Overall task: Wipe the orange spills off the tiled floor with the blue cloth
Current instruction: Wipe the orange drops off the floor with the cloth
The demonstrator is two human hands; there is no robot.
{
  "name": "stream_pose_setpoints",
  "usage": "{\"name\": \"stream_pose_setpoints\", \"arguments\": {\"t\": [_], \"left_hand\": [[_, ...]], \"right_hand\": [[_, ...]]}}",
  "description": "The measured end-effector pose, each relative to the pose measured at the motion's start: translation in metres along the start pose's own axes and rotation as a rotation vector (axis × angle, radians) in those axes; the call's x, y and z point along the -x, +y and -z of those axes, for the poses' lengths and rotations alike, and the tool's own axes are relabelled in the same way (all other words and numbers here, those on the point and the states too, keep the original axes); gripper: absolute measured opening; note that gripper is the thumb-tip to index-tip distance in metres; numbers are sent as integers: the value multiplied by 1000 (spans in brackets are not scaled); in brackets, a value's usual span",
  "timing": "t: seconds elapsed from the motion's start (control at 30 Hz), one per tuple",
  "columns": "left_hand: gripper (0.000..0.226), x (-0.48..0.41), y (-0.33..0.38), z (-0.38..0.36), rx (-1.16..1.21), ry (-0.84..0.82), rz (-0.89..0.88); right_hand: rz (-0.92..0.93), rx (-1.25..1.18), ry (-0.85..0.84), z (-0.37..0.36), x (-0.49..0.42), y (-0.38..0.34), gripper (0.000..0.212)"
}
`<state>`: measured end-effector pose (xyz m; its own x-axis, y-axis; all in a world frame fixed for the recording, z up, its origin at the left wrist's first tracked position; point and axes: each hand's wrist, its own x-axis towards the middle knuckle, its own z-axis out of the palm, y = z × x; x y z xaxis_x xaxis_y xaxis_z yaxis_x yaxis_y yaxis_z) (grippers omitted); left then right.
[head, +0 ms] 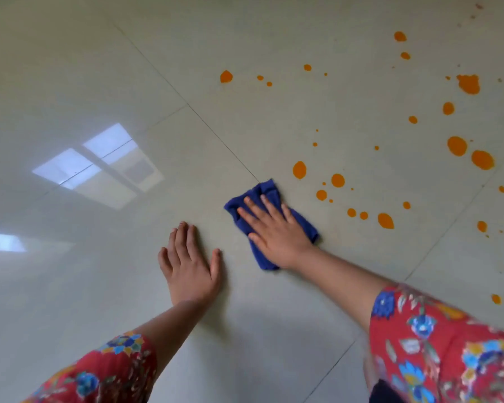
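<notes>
A pale tiled floor (245, 315) is seen from above, its glossy surface crossed by thin grout lines and marked on the left by a window reflection (99, 164). Taking the blue cloth (266, 193) as the landmark, the orange spills (457, 146) are scattered beyond it and to its right, the largest blots lying well apart from it toward the frame's right edge and the smaller drops closer in. The nearest sizeable drop (299, 170) is found just beyond the cloth's far end, not touching it.

The cloth is folded into an oblong, its long axis running from near-left to far-right across the tile, one far corner lying at a grout line. It is pinned flat under the right hand (277, 231), whose fingers (255, 209) are laid out straight and slightly spread, pointing up and to the left; nothing is pinched. The left hand (191, 269) is planted palm-down on bare tile to the left of the cloth, apart from it, fingers loosely together and thumb held out, apparently as a brace.

No spill is seen under the cloth. The right hand is judged the nearer to the drops, and the coming stroke is judged to call for a push away and rightward.
</notes>
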<state>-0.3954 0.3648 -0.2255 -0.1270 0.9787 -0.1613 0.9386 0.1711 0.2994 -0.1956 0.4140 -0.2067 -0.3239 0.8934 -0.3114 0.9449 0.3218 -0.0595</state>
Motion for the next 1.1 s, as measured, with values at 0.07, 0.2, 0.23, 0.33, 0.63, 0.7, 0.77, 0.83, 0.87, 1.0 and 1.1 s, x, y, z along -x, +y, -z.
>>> {"name": "stream_pose_setpoints", "arguments": {"t": [0.07, 0.2, 0.23, 0.33, 0.63, 0.7, 0.77, 0.83, 0.87, 1.0, 1.1], "left_hand": [[80, -1, -1, 2, -21, -43, -21], [81, -2, -2, 4, -33, -35, -20], [80, -1, 0, 4, -30, -26, -5], [78, 1, 1, 3, -45, -14, 0], [62, 9, 4, 1, 10, 112, -18], [57, 10, 24, 0, 115, 170, 7], [63, 10, 49, -7, 190, 105, 32], [72, 13, 69, -17, 165, -2, 40], [75, 13, 73, -20, 108, -32, 38], [85, 14, 71, -20, -20, -106, 15], [99, 11, 72, -13, 4, -166, 19]], "right_hand": [[69, 24, -141, 8, -4, 19, 59], [366, 130, -194, 6, 33, 53, 66], [440, 157, -111, 0, 42, 56, 67], [537, 83, 5, -12, 44, 44, 61], [83, -113, 274, -19, 2, 46, 54], [126, -119, 315, -30, 33, 43, 53], [232, -95, 315, -35, 34, 44, 52], [289, -78, 311, -26, 7, 51, 51], [272, -60, 303, -19, -11, 56, 52], [-26, -105, 293, -5, -38, 101, 56], [-165, -139, 375, -23, 10, 103, 54]]}}
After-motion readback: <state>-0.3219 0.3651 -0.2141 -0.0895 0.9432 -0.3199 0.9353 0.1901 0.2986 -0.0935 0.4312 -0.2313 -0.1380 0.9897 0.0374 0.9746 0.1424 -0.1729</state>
